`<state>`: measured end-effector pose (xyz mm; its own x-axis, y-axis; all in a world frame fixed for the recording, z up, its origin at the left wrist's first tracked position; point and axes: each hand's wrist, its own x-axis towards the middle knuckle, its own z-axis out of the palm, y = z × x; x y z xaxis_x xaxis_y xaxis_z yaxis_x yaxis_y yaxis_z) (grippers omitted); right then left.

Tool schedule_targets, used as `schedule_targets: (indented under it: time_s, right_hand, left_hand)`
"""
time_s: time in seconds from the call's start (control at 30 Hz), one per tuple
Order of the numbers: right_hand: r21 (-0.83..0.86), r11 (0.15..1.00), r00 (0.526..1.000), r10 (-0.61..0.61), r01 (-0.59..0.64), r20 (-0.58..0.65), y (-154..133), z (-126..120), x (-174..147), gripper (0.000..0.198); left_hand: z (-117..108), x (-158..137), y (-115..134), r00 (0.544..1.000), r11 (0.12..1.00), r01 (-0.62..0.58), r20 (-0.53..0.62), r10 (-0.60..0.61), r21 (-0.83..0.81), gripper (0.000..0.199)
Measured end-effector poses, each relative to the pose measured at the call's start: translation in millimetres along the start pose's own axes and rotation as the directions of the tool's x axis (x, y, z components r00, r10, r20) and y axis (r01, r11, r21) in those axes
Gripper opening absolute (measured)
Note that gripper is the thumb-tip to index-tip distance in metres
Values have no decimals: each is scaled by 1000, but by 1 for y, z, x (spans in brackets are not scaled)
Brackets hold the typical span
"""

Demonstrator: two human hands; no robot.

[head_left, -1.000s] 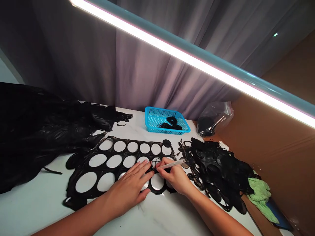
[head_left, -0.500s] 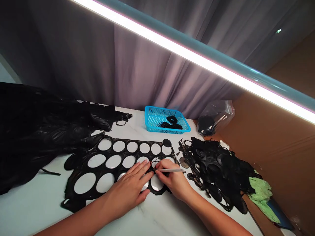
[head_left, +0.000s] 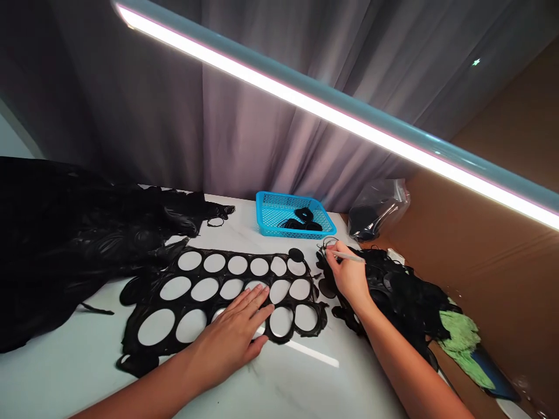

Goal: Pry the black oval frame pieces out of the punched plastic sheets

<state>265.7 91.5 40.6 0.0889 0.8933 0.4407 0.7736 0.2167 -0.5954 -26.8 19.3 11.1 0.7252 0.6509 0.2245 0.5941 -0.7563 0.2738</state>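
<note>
A thin black rubber sheet (head_left: 183,305) with rows of round cut-outs lies flat on the white table. My left hand (head_left: 242,320) rests on the sheet's front right part, fingers stretched out, palm down. Beyond the sheet's right end, my right hand (head_left: 349,273) grips slim silvery tweezers (head_left: 351,256). Thin black loops (head_left: 328,241) show at the tool's tip, over the edge of a heap of black rubber scraps (head_left: 388,285); whether the tip pinches one of them I cannot tell. A loose black disc (head_left: 296,255) lies on the sheet's far right corner.
A blue basket (head_left: 297,233) holding several bundles of black rings stands at the back. To its right is a clear plastic bag (head_left: 379,206). Black sheeting (head_left: 87,244) is piled at left. A green cloth (head_left: 463,334) lies far right. A lit tube lamp (head_left: 305,102) crosses overhead.
My right hand has moved with the tweezers from the sheet, beside my left hand, up and right to the scrap heap. My left hand stays spread on the sheet.
</note>
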Motion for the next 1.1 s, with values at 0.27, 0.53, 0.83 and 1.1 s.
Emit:
schedule_targets:
  time_s: [0.27, 0.53, 0.83, 1.1]
  right_hand:
    - [306, 930, 842, 7, -204, 540, -64, 7, -94, 18]
    - [335, 908, 843, 34, -251, 537, -70, 14, -115, 18]
    - [306, 929, 864, 30, -210, 502, -73, 16, -121, 19]
    - [197, 980, 891, -87, -3, 445, -71, 19, -123, 16]
  left_hand:
    - [5, -26, 21, 996, 997, -82, -35, 82, 2, 50]
    - [6, -28, 20, 997, 997, -77, 13, 77, -9, 54]
    - [7, -27, 22, 998, 998, -48, 42, 49, -30, 56]
    - [7, -28, 21, 998, 997, -37, 40, 39, -62, 55]
